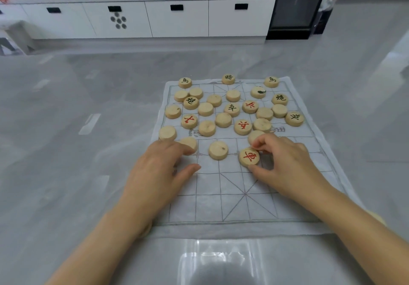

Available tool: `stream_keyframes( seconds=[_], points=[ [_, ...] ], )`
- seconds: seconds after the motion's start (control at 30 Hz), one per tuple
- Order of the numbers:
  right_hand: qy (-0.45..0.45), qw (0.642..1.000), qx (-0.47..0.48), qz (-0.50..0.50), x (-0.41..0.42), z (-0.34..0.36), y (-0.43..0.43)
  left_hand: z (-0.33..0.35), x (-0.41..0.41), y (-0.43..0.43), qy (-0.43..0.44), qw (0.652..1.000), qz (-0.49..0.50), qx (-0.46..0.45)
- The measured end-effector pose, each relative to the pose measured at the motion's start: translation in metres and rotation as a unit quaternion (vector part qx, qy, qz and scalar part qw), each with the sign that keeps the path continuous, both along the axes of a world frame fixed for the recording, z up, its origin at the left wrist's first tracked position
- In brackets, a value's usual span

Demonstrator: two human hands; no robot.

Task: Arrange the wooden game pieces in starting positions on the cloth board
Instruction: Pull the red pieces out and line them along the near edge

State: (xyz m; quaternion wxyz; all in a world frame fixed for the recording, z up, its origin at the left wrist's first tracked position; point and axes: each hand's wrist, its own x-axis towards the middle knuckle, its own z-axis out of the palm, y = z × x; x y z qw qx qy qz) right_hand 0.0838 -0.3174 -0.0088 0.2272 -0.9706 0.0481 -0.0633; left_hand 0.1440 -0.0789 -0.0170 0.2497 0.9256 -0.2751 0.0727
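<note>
The right hand pinches a round pale wooden piece marked in red, mid-way down the white cloth board — likely to seat it; the left hand, fingers relaxed, touches a blank wooden disc.

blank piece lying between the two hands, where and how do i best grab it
Pinch the blank piece by its rim, at two opposite sides, coming straight down from above. It lies flat on the cloth board, a low disc with only its side wall to hold, and bare cloth all round it leaves room.
</note>
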Motion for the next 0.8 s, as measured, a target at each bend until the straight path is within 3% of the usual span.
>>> stream_keyframes(
  seconds=[0.27, 0.47, 0.63, 0.8],
  points=[
    [-0.019, 0.999, -0.041, -0.007, 0.001, 0.001, 0.002, 0.003, 0.002, 0.001, 0.009, 1.0, 0.011, -0.021],
    [-0.018, 0.994, 0.102, 0.034, -0.012, 0.014, 0.018, 0.014, 0.001, 0.006, 0.054, 0.998, -0.023, -0.033],
    [0.037, 0.982, 0.155, 0.1, -0.026, 0.019, 0.069, 0.03, 0.01, 0.035, 0.08, 0.991, 0.052, -0.097],
    [0.029, 0.984, 0.115, 0.131, -0.019, 0.013, 0.118, 0.036, -0.003, 0.073, 0.253, 0.965, 0.008, -0.066]
  ],
)
